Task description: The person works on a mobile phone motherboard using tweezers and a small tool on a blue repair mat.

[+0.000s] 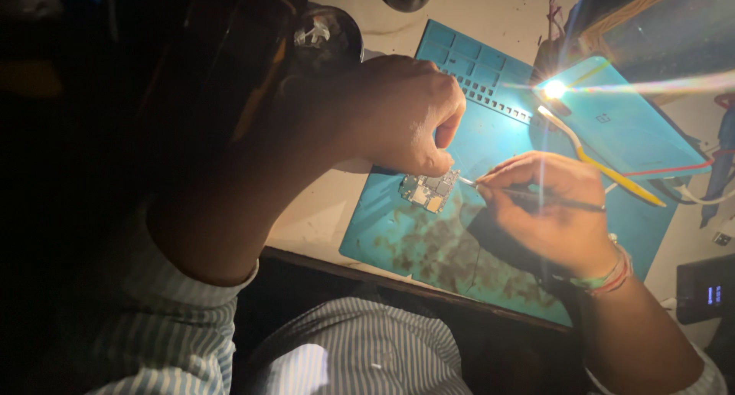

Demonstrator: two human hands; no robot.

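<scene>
1. My left hand is closed in a pinch, its fingertips pressing down on the small circuit board so it stays put on the mat while I work at its edge.
2. My right hand is closed around a thin dark tool, held like a pen; its metal tip touches the board's right edge. I judge that low, pen-like grip gives me fine control of the tip.
3. The circuit board lies flat near the middle of the teal work mat, directly between my 2 hands and under the light.
4. The mat is stained with dark blotches toward its near edge, and its far edge has a row of small moulded compartments.
5. A teal phone back cover rests at the mat's far right, well apart from the board, throwing a bright glare.
6. A yellow-tipped tool and thin red and white wires lie just beside that cover.
7. The mat sits on a pale, scuffed tabletop; a small dark device with a lit display stands at the right edge.
8. The room around is dark, and my striped sleeves show at the bottom.
</scene>
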